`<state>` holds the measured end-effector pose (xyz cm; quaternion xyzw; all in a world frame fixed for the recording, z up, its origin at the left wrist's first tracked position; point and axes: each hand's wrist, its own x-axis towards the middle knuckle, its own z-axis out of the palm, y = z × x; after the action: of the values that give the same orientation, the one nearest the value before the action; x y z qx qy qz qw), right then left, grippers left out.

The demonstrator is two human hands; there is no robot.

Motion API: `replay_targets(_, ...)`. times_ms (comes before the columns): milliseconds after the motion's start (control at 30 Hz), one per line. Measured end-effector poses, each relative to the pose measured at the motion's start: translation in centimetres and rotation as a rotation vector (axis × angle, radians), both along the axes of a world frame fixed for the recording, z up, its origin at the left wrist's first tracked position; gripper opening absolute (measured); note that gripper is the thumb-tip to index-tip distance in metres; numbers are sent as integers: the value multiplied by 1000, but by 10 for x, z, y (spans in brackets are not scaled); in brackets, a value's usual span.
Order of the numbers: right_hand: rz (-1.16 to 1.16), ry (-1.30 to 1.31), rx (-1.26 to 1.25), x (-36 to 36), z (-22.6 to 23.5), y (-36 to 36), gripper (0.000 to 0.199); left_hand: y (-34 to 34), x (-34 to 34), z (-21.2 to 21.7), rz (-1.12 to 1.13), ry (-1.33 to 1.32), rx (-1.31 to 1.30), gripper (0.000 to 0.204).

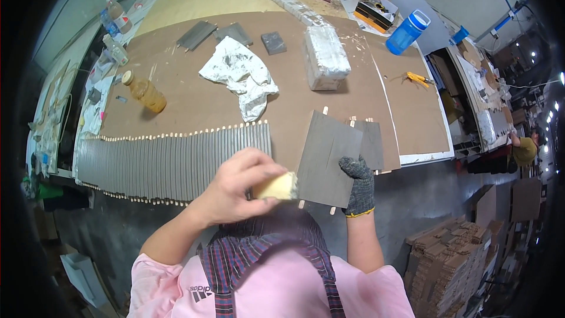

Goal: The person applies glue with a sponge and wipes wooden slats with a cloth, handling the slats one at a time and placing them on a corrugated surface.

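Note:
My left hand (242, 184), bare, is closed round a yellow sponge (275, 186) with a darkened end. The sponge is beside the left edge of a grey-brown wooden panel (327, 156); I cannot tell whether they touch. Light dowel pegs stick out of the panel's far and near ends. On the panel's right side, my right hand (360, 188) in a dark knit glove grips it, thumb on top. Partly hidden under it, another panel (372, 144) with pegs lies at the table edge. To the left, a long row of similar panels (170, 164) stands packed on edge.
A stained white cloth (241, 73), a wrapped block (326, 59) and small grey boards (197, 36) lie on the brown-covered table (188, 109). A yellowish bottle (146, 94), blue jug (408, 32) and yellow-handled tool (418, 79) are farther out. Stacked cardboard (450, 262) is behind right.

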<state>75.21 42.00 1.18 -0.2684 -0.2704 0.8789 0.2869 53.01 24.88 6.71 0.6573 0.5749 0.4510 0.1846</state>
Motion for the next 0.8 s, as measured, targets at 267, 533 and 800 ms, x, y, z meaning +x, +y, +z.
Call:
replay_targets(267, 110, 57, 66, -5, 4, -12, 62, 34, -19, 10, 159, 268, 158, 46)
replay_targets(533, 134, 9, 67, 1, 10, -11, 64, 53, -18, 27, 25, 349, 261, 42)
replay_targets(800, 113, -18, 124, 3, 12, -13, 62, 71, -40, 17, -1, 340, 222, 42)
